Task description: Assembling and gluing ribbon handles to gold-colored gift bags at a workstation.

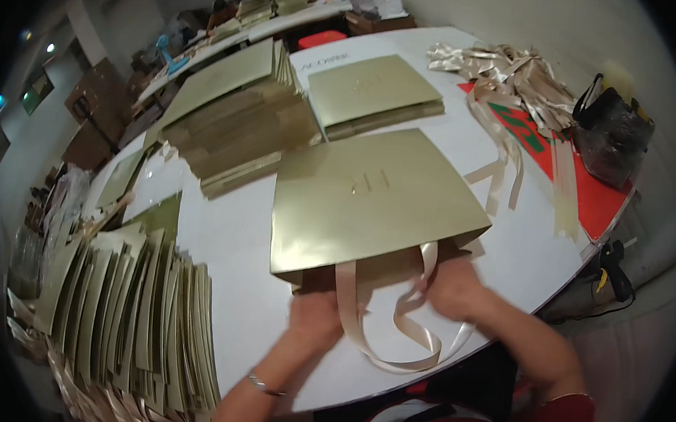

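Observation:
A gold paper bag (377, 206) lies flat on the white table, its mouth toward me and slightly agape. A cream satin ribbon handle (349, 312) hangs in a loop from that mouth onto the tabletop. My left hand (316, 318) is at the left part of the mouth, beside the ribbon, its fingers blurred and partly hidden. At the right corner of the mouth is my right hand (455, 289), next to the ribbon's other end. The bag's edge and the dark inside hide its fingers, so I cannot tell what either hand grips.
Behind the bag stand a tall stack of gold bags (243, 120) and a lower stack (372, 93). A row of finished-looking bags (130, 314) leans at the near left. Loose ribbons (528, 83) lie on a red sheet (598, 200) at right, beside a dark plastic-wrapped container (613, 135).

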Tool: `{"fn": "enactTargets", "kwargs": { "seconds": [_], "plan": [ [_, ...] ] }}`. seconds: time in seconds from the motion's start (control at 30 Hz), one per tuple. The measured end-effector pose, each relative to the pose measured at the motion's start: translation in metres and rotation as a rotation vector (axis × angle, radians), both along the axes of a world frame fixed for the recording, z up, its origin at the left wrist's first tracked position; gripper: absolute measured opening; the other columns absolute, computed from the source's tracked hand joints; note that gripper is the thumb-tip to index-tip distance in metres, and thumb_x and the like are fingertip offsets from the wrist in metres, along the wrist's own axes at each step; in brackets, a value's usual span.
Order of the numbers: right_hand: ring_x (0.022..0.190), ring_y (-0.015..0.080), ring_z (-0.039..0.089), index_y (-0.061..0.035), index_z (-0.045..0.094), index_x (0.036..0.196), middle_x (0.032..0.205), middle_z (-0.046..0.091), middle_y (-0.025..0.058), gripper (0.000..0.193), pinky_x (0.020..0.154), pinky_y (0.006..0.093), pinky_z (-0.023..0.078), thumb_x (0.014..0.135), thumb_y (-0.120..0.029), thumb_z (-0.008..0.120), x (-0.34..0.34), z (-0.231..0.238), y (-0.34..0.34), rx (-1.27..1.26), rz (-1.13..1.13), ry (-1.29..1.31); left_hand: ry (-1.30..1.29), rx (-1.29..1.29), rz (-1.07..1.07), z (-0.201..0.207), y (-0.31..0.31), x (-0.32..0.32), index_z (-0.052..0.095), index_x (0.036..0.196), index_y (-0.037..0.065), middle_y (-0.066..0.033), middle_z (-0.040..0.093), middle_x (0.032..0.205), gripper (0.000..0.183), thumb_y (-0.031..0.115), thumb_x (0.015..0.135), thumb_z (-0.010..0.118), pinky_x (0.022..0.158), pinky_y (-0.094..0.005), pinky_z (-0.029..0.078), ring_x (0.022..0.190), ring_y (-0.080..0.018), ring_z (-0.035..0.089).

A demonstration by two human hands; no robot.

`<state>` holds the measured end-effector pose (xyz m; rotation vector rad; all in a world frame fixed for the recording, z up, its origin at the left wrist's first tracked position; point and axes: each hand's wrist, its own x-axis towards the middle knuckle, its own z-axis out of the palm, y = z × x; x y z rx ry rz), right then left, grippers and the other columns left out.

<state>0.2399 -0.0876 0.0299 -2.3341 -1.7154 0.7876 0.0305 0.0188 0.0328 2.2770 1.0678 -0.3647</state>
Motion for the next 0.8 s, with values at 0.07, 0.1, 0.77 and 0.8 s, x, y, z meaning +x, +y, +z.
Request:
{"fn": "enactTargets", "kwargs": {
  "seconds": [0.07,0.1,0.77,0.8],
  "plan": [
    [0.075,0.0387,0.061,-0.0027,0.068,0.080,0.076,0.064,0.0205,0.049,0.073,0.0453,0.047,0.093,-0.038,0.037,0.030,-0.005,-0.017,0.066,0.124,-0.173,-0.575,0.591,-0.231,-0.016,0.009,-0.027,0.053,0.116,-0.003,-0.0195,0.050,0.124,0.054,0.031,0.076,0.066,0.091,-0.0429,0.042,0.111,-0.0367,0.049],
    [0.075,0.0387,0.061,-0.0027,0.068,0.080,0.076,0.064,0.0205,0.049,0.073,0.0453,0.047,0.093,-0.038,0.037,0.030,-0.007,-0.017,0.055,0.120,-0.182,-0.523,0.641,-0.191,-0.019,0.002,-0.026,0.057,0.108,-0.004,-0.0201,0.050,0.123,0.043,0.024,0.077,0.065,0.092,-0.0429,0.041,0.109,-0.0373,0.050],
    [0.093,0.0305,0.062,-0.0169,0.060,0.113,0.108,0.062,0.0113,0.030,0.076,0.0386,0.051,0.087,-0.029,0.049,-0.021,-0.013,0.012,0.083,0.062,0.308,-0.560,0.866,0.033,-0.044,-0.004,-0.043,0.063,0.074,-0.001,-0.0150,0.062,0.091,0.009,0.006,0.069,0.062,0.058,-0.0401,0.051,0.064,-0.0302,0.059],
    [0.080,0.0339,0.063,-0.0141,0.062,0.108,0.085,0.067,0.0120,0.034,0.072,0.0413,0.051,0.091,-0.035,0.041,-0.007,-0.006,0.007,0.352,0.122,0.017,-0.554,0.873,0.055,-0.049,-0.002,-0.044,0.063,0.074,-0.001,-0.0150,0.062,0.091,0.009,0.006,0.069,0.062,0.058,-0.0401,0.051,0.064,-0.0302,0.059]
  ]
}}
